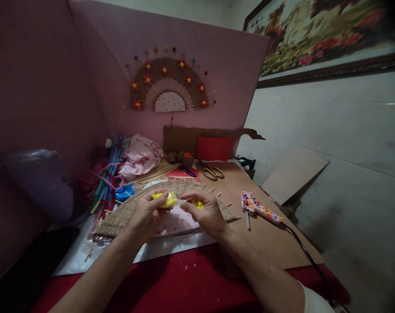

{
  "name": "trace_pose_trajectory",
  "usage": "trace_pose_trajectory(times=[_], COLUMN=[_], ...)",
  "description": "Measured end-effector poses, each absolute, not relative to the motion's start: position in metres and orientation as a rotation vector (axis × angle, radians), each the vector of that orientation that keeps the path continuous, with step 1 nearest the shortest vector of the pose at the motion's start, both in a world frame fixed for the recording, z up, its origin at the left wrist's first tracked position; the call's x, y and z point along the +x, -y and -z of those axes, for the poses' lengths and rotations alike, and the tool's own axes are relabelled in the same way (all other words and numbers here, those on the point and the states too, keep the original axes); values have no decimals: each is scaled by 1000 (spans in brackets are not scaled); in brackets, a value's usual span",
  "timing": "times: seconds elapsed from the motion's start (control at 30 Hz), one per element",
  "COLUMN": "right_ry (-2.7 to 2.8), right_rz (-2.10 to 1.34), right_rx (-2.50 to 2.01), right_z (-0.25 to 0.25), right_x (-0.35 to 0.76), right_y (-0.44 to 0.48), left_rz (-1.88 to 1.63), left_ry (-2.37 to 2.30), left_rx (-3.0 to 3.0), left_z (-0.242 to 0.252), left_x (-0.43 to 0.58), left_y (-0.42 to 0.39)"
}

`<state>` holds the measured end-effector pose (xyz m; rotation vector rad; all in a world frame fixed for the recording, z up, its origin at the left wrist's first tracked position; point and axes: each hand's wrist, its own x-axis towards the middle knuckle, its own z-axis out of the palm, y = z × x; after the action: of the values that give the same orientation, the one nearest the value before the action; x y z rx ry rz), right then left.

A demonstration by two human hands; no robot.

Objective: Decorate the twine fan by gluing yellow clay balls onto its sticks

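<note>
Head view: left hand [147, 214], right hand [209, 214] pinch yellow lumps [167, 200] [198, 203], perhaps clay.

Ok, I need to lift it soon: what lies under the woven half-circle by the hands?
A white sheet shows beneath the woven half-circle, with its right tip on the wooden board. The left hand and right hand, holding yellow clay, cover its middle.

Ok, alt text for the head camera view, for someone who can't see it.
The left hand pinches a yellow lump and the right hand a smaller yellow piece, above a half-round woven mat. A patterned glue gun lies right of them on a brown board, scissors behind, a flowered fan on the pink backdrop.
</note>
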<state>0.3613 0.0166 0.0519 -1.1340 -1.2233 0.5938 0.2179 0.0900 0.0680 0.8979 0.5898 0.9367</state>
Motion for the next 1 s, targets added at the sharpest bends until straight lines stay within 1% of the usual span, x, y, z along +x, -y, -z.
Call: trace_pose_trajectory(times=[0.07,0.13,0.33,0.47,0.57,0.67,0.83,1.0], right_ry=[1301,1342,1160,1082,1132,1187,1259,1426], right_rz=[-502,-489,-674,-818,-793,-790,-851,-730], right_rx=[-1198,-1235,-1170,-1131,-1119,-1082,-1036,-1014], right_z=[-52,-52,-50,-50,-52,-55,-54,-50], right_x=[360,360,365,369,369,367,366,366], right_y=[-15,-15,-20,-23,-21,-18,-17,-18], left_rz=[-926,-909,-877,-842,-868,-882,-950,-971], left_ry=[-582,-590,-694,-651,-563,-579,-636,-608], left_rx=[914,927,911,1032,1194,1264,1283,1201], left_z=[-69,-69,-65,-60,-62,-67,-71,-64], left_x=[218,218,221,219,215,213,216,218], left_y=[-90,-88,-87,-91,-92,-88,-83,-83])
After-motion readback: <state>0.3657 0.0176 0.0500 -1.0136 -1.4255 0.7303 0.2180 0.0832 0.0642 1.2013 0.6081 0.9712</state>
